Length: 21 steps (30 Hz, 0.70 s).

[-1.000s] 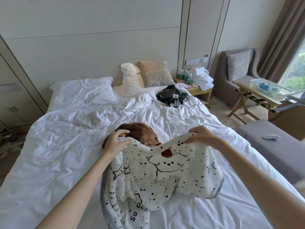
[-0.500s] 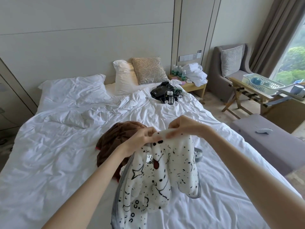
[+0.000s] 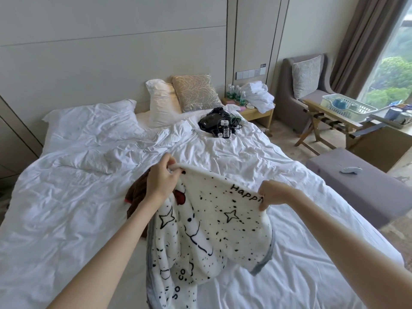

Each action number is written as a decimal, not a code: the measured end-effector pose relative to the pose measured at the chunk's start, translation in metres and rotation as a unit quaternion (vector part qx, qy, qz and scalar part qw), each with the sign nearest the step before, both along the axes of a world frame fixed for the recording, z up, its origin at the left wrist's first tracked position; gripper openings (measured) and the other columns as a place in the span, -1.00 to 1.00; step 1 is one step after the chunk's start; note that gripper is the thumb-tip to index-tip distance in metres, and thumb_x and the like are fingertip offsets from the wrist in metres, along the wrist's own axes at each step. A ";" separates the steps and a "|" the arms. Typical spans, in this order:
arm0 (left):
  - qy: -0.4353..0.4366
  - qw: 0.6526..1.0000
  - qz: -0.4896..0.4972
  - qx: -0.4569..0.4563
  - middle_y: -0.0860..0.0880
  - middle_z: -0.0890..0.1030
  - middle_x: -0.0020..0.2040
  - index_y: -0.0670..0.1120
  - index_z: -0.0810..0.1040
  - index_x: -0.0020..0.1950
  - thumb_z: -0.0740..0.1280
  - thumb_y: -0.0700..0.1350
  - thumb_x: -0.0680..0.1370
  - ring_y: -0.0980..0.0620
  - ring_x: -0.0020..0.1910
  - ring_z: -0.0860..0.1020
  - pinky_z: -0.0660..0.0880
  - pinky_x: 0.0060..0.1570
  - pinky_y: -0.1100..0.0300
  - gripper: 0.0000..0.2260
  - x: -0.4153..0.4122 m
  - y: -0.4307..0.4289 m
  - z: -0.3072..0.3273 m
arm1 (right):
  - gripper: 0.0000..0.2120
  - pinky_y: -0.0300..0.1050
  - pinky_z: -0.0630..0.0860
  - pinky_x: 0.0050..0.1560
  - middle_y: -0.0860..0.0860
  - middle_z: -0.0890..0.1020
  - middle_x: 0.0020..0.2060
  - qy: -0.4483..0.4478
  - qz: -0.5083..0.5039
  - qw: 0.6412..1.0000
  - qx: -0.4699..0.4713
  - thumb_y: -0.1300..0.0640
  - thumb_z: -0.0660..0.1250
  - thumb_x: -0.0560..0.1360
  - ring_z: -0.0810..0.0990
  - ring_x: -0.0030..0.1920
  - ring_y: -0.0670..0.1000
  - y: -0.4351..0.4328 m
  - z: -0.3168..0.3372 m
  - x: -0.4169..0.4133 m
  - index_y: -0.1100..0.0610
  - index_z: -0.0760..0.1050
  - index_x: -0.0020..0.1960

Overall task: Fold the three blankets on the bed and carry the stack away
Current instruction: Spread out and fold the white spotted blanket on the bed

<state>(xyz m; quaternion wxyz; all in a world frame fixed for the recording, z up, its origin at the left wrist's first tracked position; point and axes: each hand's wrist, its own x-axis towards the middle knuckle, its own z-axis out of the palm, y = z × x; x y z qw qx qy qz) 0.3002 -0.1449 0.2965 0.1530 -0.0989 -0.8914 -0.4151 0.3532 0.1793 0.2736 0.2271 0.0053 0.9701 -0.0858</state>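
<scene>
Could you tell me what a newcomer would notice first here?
A white, black-spotted blanket fills the foreground, its top edge gripped by the left hand and right hand above the bed. Behind the left hand a brown blanket lies bunched, and black gear with cables sits near the pillows.

One spotted blanket [image 3: 223,219], one brown blanket [image 3: 135,194], one bed [image 3: 66,208], one armchair [image 3: 288,90]

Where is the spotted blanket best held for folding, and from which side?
Pinch the blanket along its top edge, near both ends, from the near side. It hangs limp, so a spread grip probably keeps it flat. The left hand and right hand hold it so.
</scene>
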 end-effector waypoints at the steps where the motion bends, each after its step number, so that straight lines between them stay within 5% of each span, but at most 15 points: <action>1: 0.006 1.000 0.019 0.006 0.04 0.52 -0.27 -0.04 0.39 -0.17 0.39 -0.18 0.47 0.02 -0.34 0.48 0.37 -0.38 0.13 -0.83 -0.003 -0.003 0.001 | -0.62 -0.19 0.21 -0.40 -0.06 0.40 -0.44 0.008 -0.008 1.000 0.007 -0.05 0.51 0.33 0.32 -0.40 -0.06 0.005 -0.004 0.003 0.09 0.35 -0.36; 7: 0.005 0.987 0.147 0.063 0.05 0.50 -0.23 -0.09 0.39 -0.13 0.37 -0.18 0.48 -0.02 -0.23 0.49 0.28 -0.37 0.18 -0.85 -0.014 -0.018 -0.008 | -0.75 -0.16 0.35 -0.27 0.01 0.50 -0.20 0.091 -0.099 0.988 -0.077 0.06 0.44 0.40 0.44 -0.23 -0.01 0.020 -0.013 0.016 0.19 0.49 -0.06; 9: -0.020 0.984 0.167 0.065 0.03 0.51 -0.21 -0.10 0.38 -0.13 0.37 -0.17 0.48 -0.07 -0.21 0.50 0.28 -0.35 0.15 -0.84 -0.015 -0.020 -0.013 | -0.87 -0.17 0.35 -0.30 0.03 0.50 -0.29 0.108 -0.150 0.969 -0.162 0.15 0.43 0.40 0.45 -0.26 0.00 0.022 -0.007 0.016 0.18 0.50 -0.20; 11: -0.038 0.984 0.166 0.053 0.05 0.51 -0.24 -0.09 0.39 -0.15 0.39 -0.15 0.47 -0.08 -0.21 0.52 0.27 -0.39 0.17 -0.83 -0.013 -0.020 -0.020 | -0.77 -0.21 0.28 -0.39 0.02 0.43 -0.42 0.115 -0.186 0.948 -0.229 0.20 0.40 0.42 0.38 -0.38 -0.04 0.023 0.002 0.014 0.17 0.44 -0.37; 15: -0.068 0.988 0.138 0.031 0.03 0.52 -0.20 -0.08 0.43 -0.09 0.41 -0.06 0.48 -0.10 -0.17 0.56 0.33 -0.38 0.17 -0.81 -0.007 -0.021 -0.032 | -0.80 -0.21 0.37 -0.32 0.10 0.52 -0.32 0.110 -0.243 0.906 -0.329 0.13 0.43 0.46 0.47 -0.31 0.02 0.026 0.015 0.016 0.26 0.55 -0.20; 18: -0.150 0.987 0.065 0.009 -0.04 0.41 0.11 -0.08 0.36 0.20 0.55 0.01 0.39 -0.02 0.03 0.47 0.39 -0.09 0.19 -0.47 -0.003 -0.017 -0.032 | -0.74 -0.26 0.36 -0.47 0.14 0.52 -0.29 0.072 -0.276 0.883 -0.373 0.04 0.46 0.45 0.45 -0.40 0.01 0.022 0.020 0.017 0.25 0.54 -0.12; 21: -0.257 0.965 0.040 0.030 -0.12 0.24 0.29 -0.09 0.13 0.45 0.61 -0.10 0.34 0.02 0.15 0.31 0.33 0.06 0.18 -0.14 0.003 -0.014 -0.031 | -0.75 -0.22 0.46 -0.38 0.09 0.58 -0.34 0.084 -0.261 0.923 -0.269 0.04 0.46 0.42 0.52 -0.38 0.00 0.009 0.025 0.012 0.24 0.57 -0.22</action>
